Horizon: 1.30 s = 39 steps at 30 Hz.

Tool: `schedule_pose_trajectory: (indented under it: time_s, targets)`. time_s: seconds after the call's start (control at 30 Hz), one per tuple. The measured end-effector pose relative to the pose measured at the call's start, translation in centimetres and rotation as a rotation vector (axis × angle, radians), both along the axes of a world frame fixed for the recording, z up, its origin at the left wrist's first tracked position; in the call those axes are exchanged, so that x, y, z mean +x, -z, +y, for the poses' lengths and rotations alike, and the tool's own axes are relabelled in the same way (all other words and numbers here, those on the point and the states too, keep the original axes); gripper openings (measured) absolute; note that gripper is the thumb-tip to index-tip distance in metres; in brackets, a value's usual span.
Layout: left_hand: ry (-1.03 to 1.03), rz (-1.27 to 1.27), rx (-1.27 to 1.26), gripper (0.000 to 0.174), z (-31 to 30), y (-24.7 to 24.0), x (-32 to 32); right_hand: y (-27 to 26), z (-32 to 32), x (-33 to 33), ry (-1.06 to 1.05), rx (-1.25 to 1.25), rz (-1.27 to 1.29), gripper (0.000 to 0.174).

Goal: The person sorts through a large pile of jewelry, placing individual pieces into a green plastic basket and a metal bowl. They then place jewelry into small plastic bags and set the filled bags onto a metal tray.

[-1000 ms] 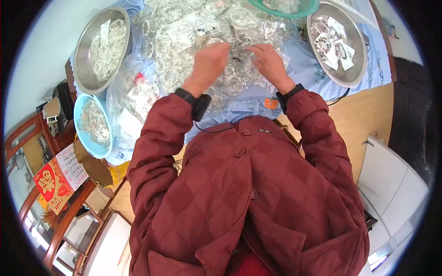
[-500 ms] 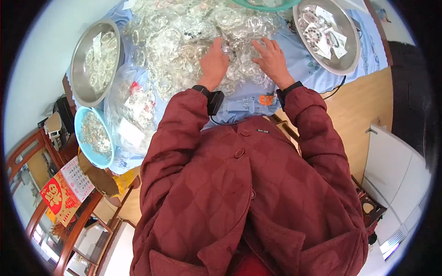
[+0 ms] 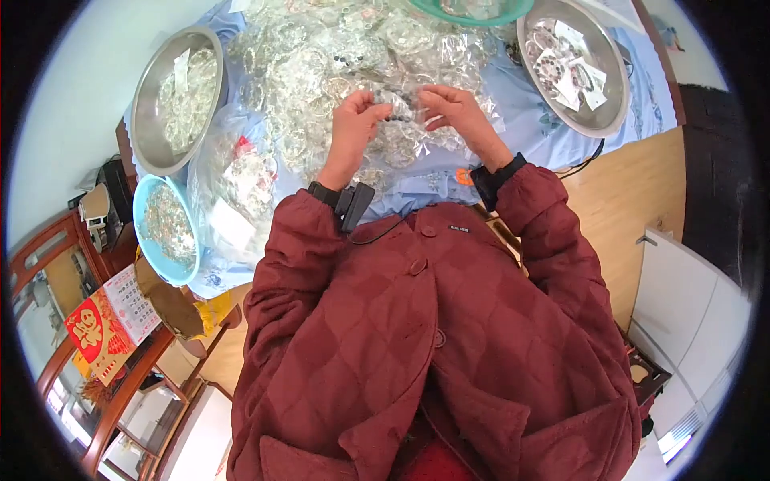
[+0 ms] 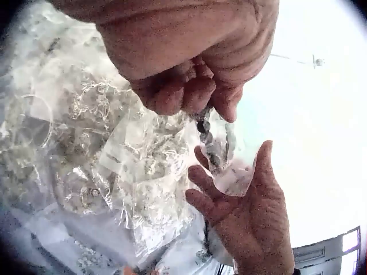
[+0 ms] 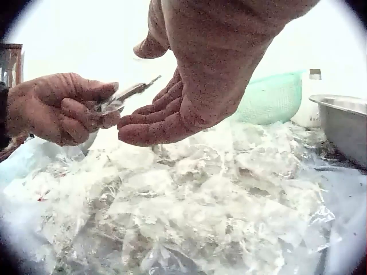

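Observation:
My left hand [image 3: 351, 136] pinches a small clear plastic bag [image 4: 234, 182] between thumb and curled fingers. Inside the bag lies a bracelet of dark round beads [image 4: 205, 133]. On the other side of the bag is my right hand [image 3: 465, 120], its fingers [image 5: 150, 127] fairly straight and its thumb spread apart from them. In the left wrist view the bag's free end overlaps the space between that thumb and those fingers. Below both hands spreads a large heap of bagged bracelets [image 3: 301, 104], mostly clear or pale.
Metal basins stand at the left [image 3: 144, 120] and right [image 3: 613, 104], both holding bagged jewellery. A light blue basin [image 3: 191, 260] of small pieces and a big plastic bag [image 3: 207, 172] sit at the left. A green basket [image 3: 481, 20] stands at the back, on a blue cloth [image 3: 529, 92].
Half a second ago both hands were spread low over the heap without the bag. Now the left hand has picked up the bagged bead bracelet, and the right hand has come in beside it.

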<state>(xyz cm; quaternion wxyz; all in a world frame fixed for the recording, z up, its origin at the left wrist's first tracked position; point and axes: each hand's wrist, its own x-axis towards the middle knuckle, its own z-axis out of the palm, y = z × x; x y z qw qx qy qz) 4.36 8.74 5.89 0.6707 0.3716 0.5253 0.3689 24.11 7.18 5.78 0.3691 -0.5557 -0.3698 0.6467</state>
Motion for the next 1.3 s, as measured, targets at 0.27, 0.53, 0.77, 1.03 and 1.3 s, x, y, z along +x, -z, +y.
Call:
schedule_pose_trajectory:
  time_s: [0.27,0.53,0.77,1.03,1.3]
  targets:
    - [0.021,-0.142,-0.031,0.009,-0.5,-0.9,-0.4,-2.4,-0.4,-1.8,0.006,0.0,0.24,0.032]
    - [0.018,-0.199,-0.067,0.011,-0.3,-0.5,0.1,-1.1,-0.6,-1.4,0.097,-0.043,0.213,0.022]
    - [0.167,-0.195,-0.057,0.011,-0.1,-0.1,0.4,-0.7,-0.2,-0.7,0.158,-0.076,0.095,0.019]
    - [0.083,-0.304,-0.164,0.011,-0.6,-0.5,1.8,-1.7,0.0,-0.6,0.389,-0.107,0.472,0.017]
    - [0.103,-0.374,-0.199,0.012,-0.5,0.1,1.8,0.5,-0.7,-0.2,0.203,-0.022,0.149,0.017]
